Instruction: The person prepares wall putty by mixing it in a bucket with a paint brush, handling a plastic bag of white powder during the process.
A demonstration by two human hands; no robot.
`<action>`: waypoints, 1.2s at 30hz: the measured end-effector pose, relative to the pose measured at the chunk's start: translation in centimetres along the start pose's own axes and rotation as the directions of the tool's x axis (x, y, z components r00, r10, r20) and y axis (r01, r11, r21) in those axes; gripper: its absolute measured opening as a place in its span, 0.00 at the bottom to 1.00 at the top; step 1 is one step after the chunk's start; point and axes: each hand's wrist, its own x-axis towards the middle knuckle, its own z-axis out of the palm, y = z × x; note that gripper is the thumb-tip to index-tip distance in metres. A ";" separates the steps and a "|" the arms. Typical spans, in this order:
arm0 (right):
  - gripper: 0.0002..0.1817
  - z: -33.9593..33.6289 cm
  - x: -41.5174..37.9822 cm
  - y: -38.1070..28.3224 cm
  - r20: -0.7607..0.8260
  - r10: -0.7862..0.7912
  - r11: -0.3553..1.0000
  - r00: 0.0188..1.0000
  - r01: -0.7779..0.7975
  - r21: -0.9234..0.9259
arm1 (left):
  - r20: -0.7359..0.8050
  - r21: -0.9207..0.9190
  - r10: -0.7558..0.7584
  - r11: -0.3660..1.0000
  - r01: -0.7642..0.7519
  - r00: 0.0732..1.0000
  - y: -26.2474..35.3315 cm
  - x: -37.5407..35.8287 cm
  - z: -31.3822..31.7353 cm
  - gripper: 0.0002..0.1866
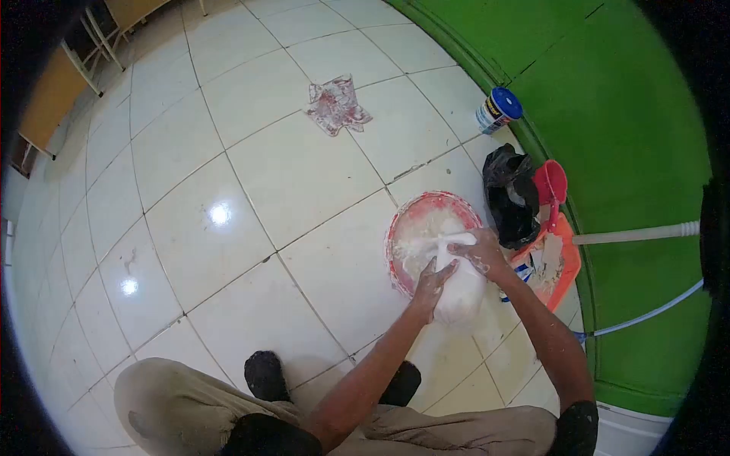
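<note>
Two-handed grip: white bag (462,295) is squeezed between left hand (430,289) and right hand (484,254).
Bag top (455,239): it is held over red bucket (391,254).
Floor tiles (319,251): white content could be spilled there, if bag were tilted too quickly.

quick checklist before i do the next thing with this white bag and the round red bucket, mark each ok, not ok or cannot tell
1. Left hand and right hand both on the full-looking white bag: ok
2. Upper end of the bag over the round red bucket: ok
3. Bucket standing upright on the white tiled floor: ok
4. Floor free of litter: not ok, a crumpled clear plastic sheet with reddish smears lies on it
5. Blue lid on the white-and-blue plastic tub: ok
6. Amount left inside the bag: cannot tell
</note>
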 end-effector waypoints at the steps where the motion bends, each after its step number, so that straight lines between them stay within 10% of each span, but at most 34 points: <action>1: 0.29 0.3 0.4 1.1 0.001 0.002 1.000 1.000 -0.002 -0.001 | 0.004 0.015 -0.003 1.000 0.003 1.000 0.1 0.1 -0.1 0.30; 15: 0.28 -0.8 2.4 4.4 -0.022 0.005 0.952 1.000 0.002 0.306 | 0.075 0.157 0.091 0.982 -0.102 0.993 2.0 0.7 2.0 0.34; 20: 0.27 -3.5 3.3 3.0 0.107 0.079 0.993 0.991 -0.088 0.083 | 0.113 0.283 0.252 0.919 -0.274 0.961 0.9 1.7 1.9 0.35; 25: 0.26 -2.2 4.4 5.1 0.240 0.129 0.979 0.962 -0.163 0.124 | 0.066 0.195 0.068 0.977 -0.080 0.996 1.1 0.4 3.0 0.34; 27: 0.27 -2.6 3.9 3.9 0.152 -0.117 0.980 0.982 0.089 0.177 | 0.060 0.189 0.072 0.978 -0.082 0.996 1.2 0.0 3.7 0.34; 36: 0.18 -1.5 6.1 7.7 -0.097 -0.057 0.987 0.994 0.071 0.146 | -0.017 0.212 0.136 0.969 -0.129 0.991 1.7 -0.6 5.2 0.38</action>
